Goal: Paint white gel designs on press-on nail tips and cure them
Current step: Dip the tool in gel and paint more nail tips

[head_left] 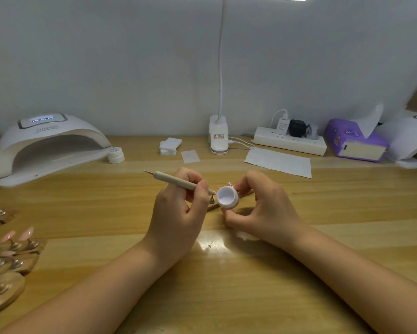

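At the frame's centre the left hand [178, 208] pinched a dotting pen [176, 180], its tip at the open white gel pot [227, 200]; the right hand [260, 208] gripped that pot above the table [226, 273]; nail tips [10, 237] lay at lower left.

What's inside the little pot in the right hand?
White gel fills the open pot; the brush tip meets its rim. The right hand hides the pot's underside.
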`<act>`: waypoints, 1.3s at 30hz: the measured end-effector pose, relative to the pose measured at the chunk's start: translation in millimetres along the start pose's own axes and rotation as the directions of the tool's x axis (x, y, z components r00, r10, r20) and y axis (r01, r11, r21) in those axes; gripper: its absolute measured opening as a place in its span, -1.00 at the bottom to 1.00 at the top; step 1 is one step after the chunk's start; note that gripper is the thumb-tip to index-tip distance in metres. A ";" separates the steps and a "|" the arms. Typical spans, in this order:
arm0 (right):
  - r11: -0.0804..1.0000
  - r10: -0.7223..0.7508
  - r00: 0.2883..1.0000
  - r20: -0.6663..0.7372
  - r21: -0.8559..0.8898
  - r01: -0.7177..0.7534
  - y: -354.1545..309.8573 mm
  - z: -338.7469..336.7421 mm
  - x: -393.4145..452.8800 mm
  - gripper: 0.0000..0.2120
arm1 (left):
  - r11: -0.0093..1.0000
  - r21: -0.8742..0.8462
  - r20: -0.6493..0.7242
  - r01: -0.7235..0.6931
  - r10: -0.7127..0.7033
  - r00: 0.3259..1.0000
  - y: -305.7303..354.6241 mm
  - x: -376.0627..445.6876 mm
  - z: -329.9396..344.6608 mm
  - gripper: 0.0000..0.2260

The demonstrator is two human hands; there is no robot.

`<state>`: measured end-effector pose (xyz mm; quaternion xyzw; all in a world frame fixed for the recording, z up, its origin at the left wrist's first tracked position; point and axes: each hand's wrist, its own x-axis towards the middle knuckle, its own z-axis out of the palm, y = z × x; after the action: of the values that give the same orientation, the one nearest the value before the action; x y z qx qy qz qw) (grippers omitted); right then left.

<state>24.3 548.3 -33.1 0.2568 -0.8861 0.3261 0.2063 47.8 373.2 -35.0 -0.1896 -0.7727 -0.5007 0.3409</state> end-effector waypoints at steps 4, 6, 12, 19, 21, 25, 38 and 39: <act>0.999 -0.032 0.999 -0.033 0.017 0.033 -1.3 1.5 -1.1 -0.65 | 0.999 -0.002 0.014 -0.037 0.037 0.999 0.9 -0.1 0.8 -0.92; 0.998 -0.051 0.997 -0.053 0.025 0.052 -1.8 2.2 -1.8 -0.66 | 0.999 -0.002 0.018 -0.042 0.042 0.999 0.8 -0.1 0.8 -0.92; 0.995 -0.099 0.991 -0.093 0.022 0.102 -4.0 3.6 -2.6 -0.66 | 0.998 0.013 0.029 -0.059 0.059 0.998 1.7 -0.8 1.0 -0.89; 0.992 -0.120 0.989 -0.086 0.026 0.123 -4.4 4.2 -1.8 -0.65 | 0.997 0.044 0.055 -0.060 0.057 0.997 0.7 -1.0 1.0 -0.93; 0.992 -0.122 0.988 -0.094 0.031 0.126 -4.7 4.2 -1.9 -0.65 | 0.997 0.038 0.062 -0.065 0.062 0.996 1.3 -1.2 0.6 -0.92; 0.991 -0.124 0.987 -0.102 0.033 0.128 -5.3 4.3 -2.6 -0.65 | 0.997 0.037 0.084 -0.071 0.068 0.994 2.2 -0.6 0.5 -0.95; 0.993 -0.108 0.990 -0.085 0.040 0.112 -4.5 4.1 -2.0 -0.66 | 0.999 -0.020 -0.004 -0.035 0.034 0.999 5.7 1.2 -0.3 -0.89; 0.993 -0.105 0.990 -0.091 0.048 0.109 -4.3 4.4 -2.1 -0.66 | 0.999 -0.035 -0.019 -0.020 0.020 1.000 7.0 1.7 -0.6 -0.90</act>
<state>27.5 543.1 -35.2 0.2946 -0.8521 0.3489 0.2558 51.3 375.6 -29.2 -0.1986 -0.7587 -0.5124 0.3498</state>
